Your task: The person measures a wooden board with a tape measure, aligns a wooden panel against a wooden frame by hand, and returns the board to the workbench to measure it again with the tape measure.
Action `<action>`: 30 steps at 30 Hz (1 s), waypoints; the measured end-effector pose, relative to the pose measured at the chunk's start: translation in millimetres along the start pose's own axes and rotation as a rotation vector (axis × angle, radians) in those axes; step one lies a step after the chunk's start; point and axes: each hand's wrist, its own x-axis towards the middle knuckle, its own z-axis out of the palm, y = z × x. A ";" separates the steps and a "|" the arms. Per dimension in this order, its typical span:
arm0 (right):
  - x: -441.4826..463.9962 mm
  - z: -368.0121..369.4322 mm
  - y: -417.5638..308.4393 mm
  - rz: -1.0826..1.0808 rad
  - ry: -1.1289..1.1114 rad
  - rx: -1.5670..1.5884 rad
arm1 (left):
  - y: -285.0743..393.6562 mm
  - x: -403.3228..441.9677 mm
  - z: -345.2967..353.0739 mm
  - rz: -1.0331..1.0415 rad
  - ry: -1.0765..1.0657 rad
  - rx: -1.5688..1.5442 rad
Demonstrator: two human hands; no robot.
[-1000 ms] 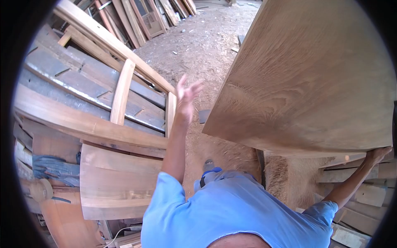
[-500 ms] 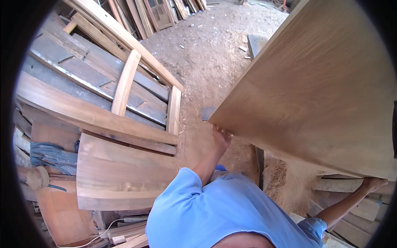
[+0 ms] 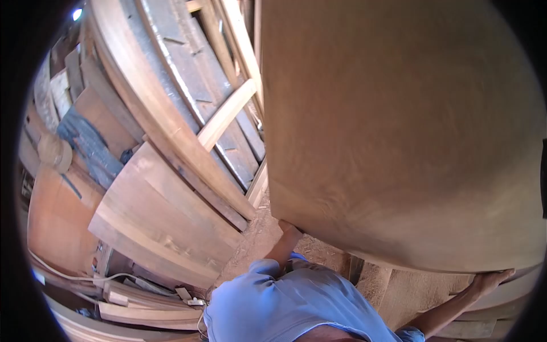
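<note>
The fingers of the right hand (image 3: pixel 491 280) hold the big board (image 3: pixel 410 131) by its bottom edge, near its right end. The left hand (image 3: pixel 289 229) holds the big board too, at its bottom left corner, but the tips of those fingers are hidden. The big board is brown, wide and flat, and it is up in front of the person. Just below the big board is the person's blue shirt (image 3: pixel 296 305). Under the big board's bottom edge you can see the dusty floor (image 3: pixel 407 293).

To the left of the big board is a wooden frame (image 3: pixel 228 114) with a short bar across it. It lies over some gray planks (image 3: pixel 185 62). Lower down, left of the big board, there is a smaller pale board (image 3: pixel 165 211). Farther left of the big board come a blue cloth (image 3: pixel 94 145), a round thing (image 3: pixel 55 153) and an orange board (image 3: pixel 62 211). Low down, far left of the big board, a white cord (image 3: pixel 74 277) runs above some wood strips (image 3: pixel 148 314).
</note>
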 end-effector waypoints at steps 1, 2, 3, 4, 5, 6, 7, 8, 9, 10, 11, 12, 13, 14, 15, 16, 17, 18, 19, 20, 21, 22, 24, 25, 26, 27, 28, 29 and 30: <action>-4.0 17.4 3.1 0.008 -0.019 0.015 | 12.0 10.3 -12.7 0.045 -0.006 0.006; -8.1 32.1 7.9 0.044 -0.071 0.073 | 28.6 16.6 -16.9 0.081 -0.008 0.009; -13.6 51.1 15.2 0.079 -0.123 0.132 | 47.4 22.0 -23.4 0.113 0.009 0.018; -22.7 72.8 20.7 0.089 -0.163 0.179 | 72.3 5.8 -4.0 0.119 0.044 0.022; -27.6 93.2 27.5 0.100 -0.174 0.198 | 97.5 -11.4 17.0 0.126 0.079 0.025; -32.6 113.8 34.4 0.157 -0.245 0.251 | 120.0 -21.5 28.5 0.116 0.160 0.034; -37.9 134.8 43.1 0.215 -0.320 0.303 | 138.6 -18.8 19.0 0.142 0.161 0.024; -43.6 155.7 52.9 0.230 -0.337 0.320 | 157.5 -15.2 5.9 0.194 0.193 0.014; -48.2 175.1 62.5 0.240 -0.413 0.353 | 172.3 -11.2 -4.2 0.244 0.225 0.004; -55.3 196.1 70.7 0.250 -0.491 0.383 | 185.1 -16.3 -0.7 0.268 0.227 -0.006; -66.0 218.8 77.9 0.266 -0.508 0.396 | 197.6 -26.7 6.7 0.288 0.266 -0.039; -80.0 243.2 84.8 0.295 -0.536 0.405 | 213.2 -29.7 10.7 0.309 0.302 -0.070; -94.2 266.9 91.4 0.321 -0.563 0.415 | 227.6 -25.4 3.3 0.334 0.300 -0.076; -110.0 291.4 95.4 0.314 -0.585 0.430 | 241.6 -22.4 -6.8 0.337 0.260 -0.100; -124.2 317.4 101.4 0.330 -0.594 0.450 | 255.7 -19.4 -16.7 0.338 0.220 -0.124; -137.1 339.9 108.4 0.403 -0.661 0.500 | 268.3 -18.0 -20.4 0.347 0.211 -0.129; -149.3 358.8 115.8 0.475 -0.719 0.543 | 280.1 -15.2 -22.0 0.362 0.226 -0.134; -163.6 380.2 122.5 0.500 -0.759 0.563 | 294.6 -12.2 -21.7 0.376 0.254 -0.137; -178.3 400.6 127.7 0.520 -0.792 0.582 | 305.4 -9.5 -23.0 0.385 0.279 -0.135; -196.6 420.7 129.7 0.526 -0.780 0.596 | 315.0 -8.5 -24.4 0.389 0.310 -0.133; -214.0 439.7 131.0 0.532 -0.767 0.607 | 321.2 -5.4 -27.4 0.397 0.342 -0.135; -225.2 455.6 134.9 0.540 -0.813 0.616 | 329.2 -3.3 -29.2 0.404 0.384 -0.140; -245.4 490.9 144.9 0.510 -0.895 0.620 | 343.0 1.0 -29.4 0.407 0.486 -0.160; -253.4 507.5 148.5 0.465 -0.928 0.617 | 348.0 3.5 -27.2 0.402 0.552 -0.180; -262.2 522.5 149.3 0.458 -0.944 0.634 | 351.0 6.0 -24.9 0.398 0.630 -0.202; -269.8 537.2 150.7 0.449 -0.964 0.649 | 353.4 9.4 -19.2 0.395 0.715 -0.234; -276.2 552.9 154.7 0.411 -0.955 0.638 | 353.4 11.5 -7.6 0.393 0.816 -0.299; -281.0 569.0 160.6 0.373 -0.948 0.631 | 352.5 13.9 -5.5 0.371 0.836 -0.280; -282.7 583.4 169.5 0.309 -1.021 0.593 | 353.2 20.5 -2.5 0.372 0.800 -0.347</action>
